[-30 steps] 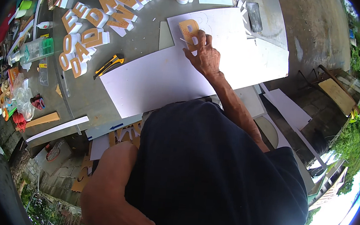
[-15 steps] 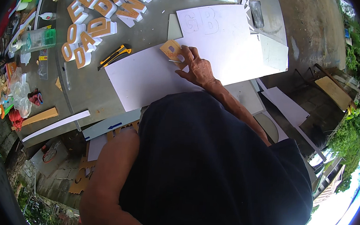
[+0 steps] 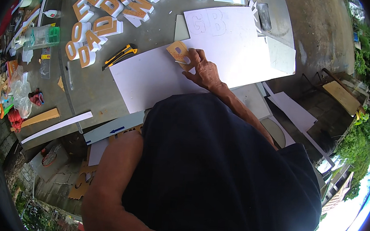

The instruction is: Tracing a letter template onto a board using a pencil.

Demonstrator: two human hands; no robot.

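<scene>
Right hand [image 3: 204, 69]: fingers curled, pressing an orange letter [image 3: 178, 52] flat on the white sheet [image 3: 153, 79], lying mid-worktop [image 3: 86, 89]. Left hand: not showing. Knife [image 3: 119, 56] lying just beside the sheet's far-left corner.

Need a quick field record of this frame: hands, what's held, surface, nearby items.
right hand: pressed on an orange-faced cut-out letter, fingers bent over its edge
left hand: not in view
surface under letter: large white foam sheet on the grey worktable
second sheet: white sheet with pencilled letter outlines, beyond the hand
nearby tool: yellow-and-black utility knife, left of the sheet
other letters: orange-and-white block letters, grouped at upper left
</scene>
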